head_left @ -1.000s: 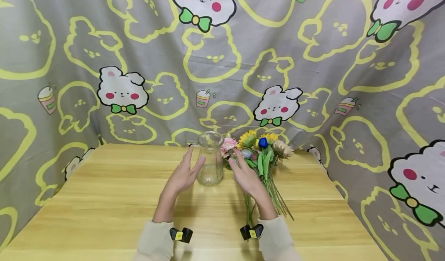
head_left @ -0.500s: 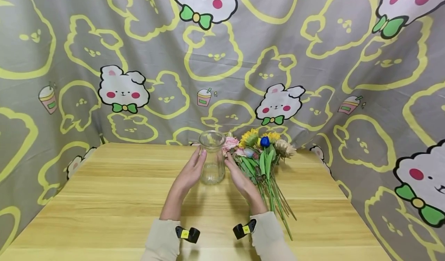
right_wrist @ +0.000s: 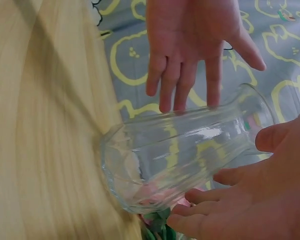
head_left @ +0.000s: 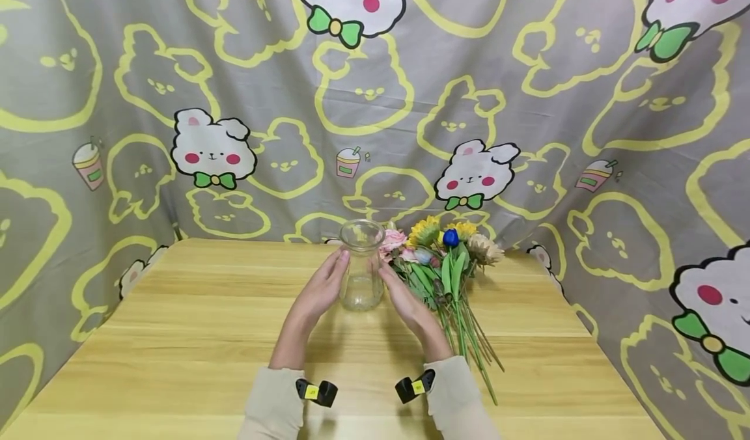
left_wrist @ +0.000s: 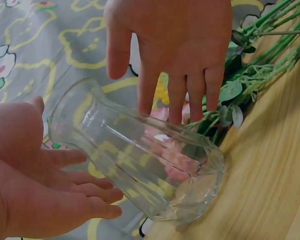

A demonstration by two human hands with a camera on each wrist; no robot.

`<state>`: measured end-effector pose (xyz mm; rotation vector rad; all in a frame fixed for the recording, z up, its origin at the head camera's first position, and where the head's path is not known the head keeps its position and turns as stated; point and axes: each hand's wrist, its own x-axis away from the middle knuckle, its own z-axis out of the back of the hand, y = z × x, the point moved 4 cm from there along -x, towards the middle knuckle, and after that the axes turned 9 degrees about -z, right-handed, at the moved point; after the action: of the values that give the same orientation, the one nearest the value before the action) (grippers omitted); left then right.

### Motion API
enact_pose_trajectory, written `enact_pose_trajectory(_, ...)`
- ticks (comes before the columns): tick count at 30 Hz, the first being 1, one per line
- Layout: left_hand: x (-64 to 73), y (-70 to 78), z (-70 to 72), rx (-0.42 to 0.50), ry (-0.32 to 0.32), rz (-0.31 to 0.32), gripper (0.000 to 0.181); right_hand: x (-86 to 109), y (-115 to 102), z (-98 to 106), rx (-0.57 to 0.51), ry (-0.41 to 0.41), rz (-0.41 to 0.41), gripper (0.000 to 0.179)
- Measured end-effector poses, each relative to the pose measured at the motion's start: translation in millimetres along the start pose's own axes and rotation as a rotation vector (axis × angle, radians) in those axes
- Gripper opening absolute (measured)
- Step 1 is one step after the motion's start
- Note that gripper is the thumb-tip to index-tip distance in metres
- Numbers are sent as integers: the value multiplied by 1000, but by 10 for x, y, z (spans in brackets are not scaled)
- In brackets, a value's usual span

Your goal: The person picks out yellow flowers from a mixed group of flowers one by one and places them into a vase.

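A clear glass vase (head_left: 362, 290) with a flared rim and ribbed sides stands upright on the wooden table, between my two hands. My left hand (head_left: 318, 288) lies along its left side, palm inward, with fairly straight fingers at the glass. On the opposite side my right hand (head_left: 405, 295) faces it the same way, fingers extended. Both wrist views show the fingertips right at the body of the vase (left_wrist: 135, 150). Just right of it lies a bunch of flowers (head_left: 451, 271), with pink, yellow, blue and cream blooms and long green stems pointing toward me.
The wooden table (head_left: 193, 336) reaches back to a grey curtain (head_left: 375, 150) printed with yellow outlines and white rabbit faces. Black wrist-camera mounts (head_left: 316, 392) sit at both sleeve cuffs. The flower stems run close beside my right forearm.
Both hands have moved inward from beside the vase to its sides, their fingers now at the glass. The vase still stands on the table.
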<state>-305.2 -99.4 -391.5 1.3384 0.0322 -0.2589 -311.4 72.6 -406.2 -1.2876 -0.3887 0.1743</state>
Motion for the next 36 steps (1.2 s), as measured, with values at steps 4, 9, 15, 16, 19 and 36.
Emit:
enact_pose_trajectory(4, 7, -7, 13, 13, 0, -9, 78, 52, -18, 42, 7, 8, -49, 63)
enact_pose_trajectory(9, 4, -12, 32, 30, -18, -8, 79, 101, -71, 91, -6, 16, -74, 67)
enact_pose_trajectory(15, 8, -2, 46, 16, -59, -11, 77, 85, -85, 97, -79, -15, -79, 72)
enact_pose_trajectory(16, 9, -2, 50, 13, -61, -10, 77, 80, -84, 94, -93, -23, -78, 73)
enact_pose_trajectory(19, 16, -3, 58, 5, -70, -4, 75, 75, -93, 88, -142, -51, -63, 72)
enact_pose_trajectory(36, 124, 126, 83, -3, -111, 5, 72, 211, -157, 178, -120, -6, -62, 70)
